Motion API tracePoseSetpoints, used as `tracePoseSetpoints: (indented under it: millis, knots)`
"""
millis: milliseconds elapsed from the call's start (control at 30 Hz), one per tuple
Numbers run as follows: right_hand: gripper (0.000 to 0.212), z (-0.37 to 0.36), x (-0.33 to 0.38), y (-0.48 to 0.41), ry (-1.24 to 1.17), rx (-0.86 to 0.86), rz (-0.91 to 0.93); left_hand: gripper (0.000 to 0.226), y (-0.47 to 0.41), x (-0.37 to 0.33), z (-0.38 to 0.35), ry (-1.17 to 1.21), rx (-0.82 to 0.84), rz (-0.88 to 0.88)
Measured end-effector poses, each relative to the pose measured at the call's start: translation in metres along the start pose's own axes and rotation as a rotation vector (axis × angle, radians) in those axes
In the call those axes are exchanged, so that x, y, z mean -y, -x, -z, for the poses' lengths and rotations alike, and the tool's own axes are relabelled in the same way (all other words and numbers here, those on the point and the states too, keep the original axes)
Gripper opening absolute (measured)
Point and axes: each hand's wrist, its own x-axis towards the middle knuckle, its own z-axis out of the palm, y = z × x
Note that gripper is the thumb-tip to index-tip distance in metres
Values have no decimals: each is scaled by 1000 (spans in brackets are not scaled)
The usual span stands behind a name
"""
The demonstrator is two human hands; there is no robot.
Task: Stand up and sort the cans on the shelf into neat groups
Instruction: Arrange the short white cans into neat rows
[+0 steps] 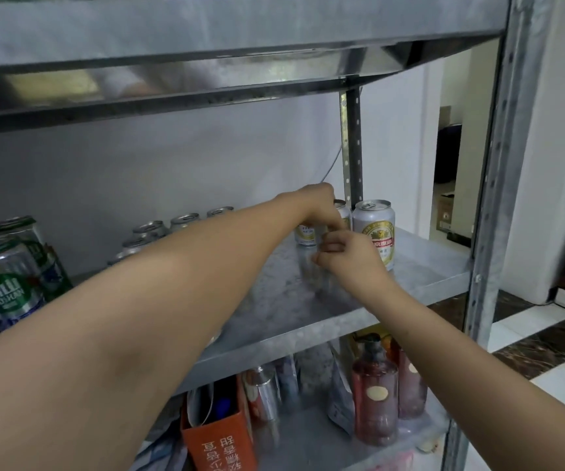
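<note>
"Cans (pixel 374 234) on the shelf (pixel 424 266): step in hand?"

"Grouping of the white-and-gold cans (pixel 342 214) at the rear right corner, beside the upright post (pixel 354 147). Judged mid-task: three groups already apart along the shelf, right-hand group not yet squared."

"State of the hands?"

"Left hand (pixel 318 205) reached over the group, fingers curled down round the top of one white-and-gold can (pixel 305 236). Right hand (pixel 344 254) just in front of it, fingers curled. Grasping something or clenched on nothing: cannot tell."

"Next move?"

"Probably: seat the gripped can upright, touching its neighbours. Keep the left forearm clear of the silver-topped cans (pixel 184 219) just behind it. Avoid nudging the frontmost can toward the right edge."

"Count?"

"White-and-gold: three in view, two partly hidden by the hands. Silver-topped, mid-shelf toward the rear edge: about five tops countable, labels hidden behind the forearm. Green cans (pixel 5 287) at the left edge: at least two, further ones cut off by the frame. All upright as far as visible."
</note>
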Motion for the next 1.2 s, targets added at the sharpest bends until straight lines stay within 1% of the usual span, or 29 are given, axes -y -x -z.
tracePoseSetpoints:
  millis: [67, 133, 200, 233, 300, 333, 367, 467, 600, 667, 767, 833, 933, 967, 1000, 1067, 1100, 1200]
  knots:
    - [23, -2, -1, 3, -8, -71, 17, 42, 7, 5, 8, 23, -12, 6]
    - [18, -5, -1, 7, -47, -197, 32, 43, 15, 16, 20, 96, 8, 20]
    - [23, -9, 4, 8, -85, -290, 57, 44, 30, 28, 35, 166, 49, 33]
    - [30, -11, 7, 8, -82, -306, 66, 45, 38, 33, 40, 177, 60, 32]
    - [54, -19, 14, 4, -33, -269, 67, 48, 55, 45, 47, 168, 55, 19]
    - [62, -22, 18, 2, 11, -217, 61, 49, 62, 49, 48, 165, 50, 10]
    - [63, -26, 20, -1, 41, -151, 61, 48, 68, 53, 49, 170, 44, 5]
    - [52, -48, 34, -6, 31, -1, 95, 49, 86, 69, 54, 189, 44, -6]
    - [41, -70, 48, -9, 95, 54, 142, 64, 99, 86, 62, 113, -8, -19]
    - [42, -78, 52, -11, 98, 70, 162, 69, 100, 100, 60, 77, -39, -12]
    - [52, -90, 54, -15, 111, 105, 161, 69, 103, 124, 57, 71, -65, -8]
    - [57, -98, 52, -18, 124, 124, 158, 59, 106, 137, 58, 124, -104, -8]
    - [60, -108, 43, -22, 90, 173, 140, 28, 109, 150, 59, 177, -181, -22]
    - [60, -112, 40, -23, 75, 187, 127, 26, 110, 153, 59, 157, -186, -21]
    - [59, -115, 37, -23, 67, 194, 120, 31, 111, 155, 58, 141, -181, -12]
    - [59, -121, 32, -25, 70, 192, 116, 48, 115, 157, 55, 138, -162, 29]
    - [60, -124, 31, -26, 75, 185, 111, 53, 117, 157, 54, 136, -179, 40]
    - [59, -129, 29, -27, 77, 175, 91, 53, 120, 154, 49, 92, -280, 71]
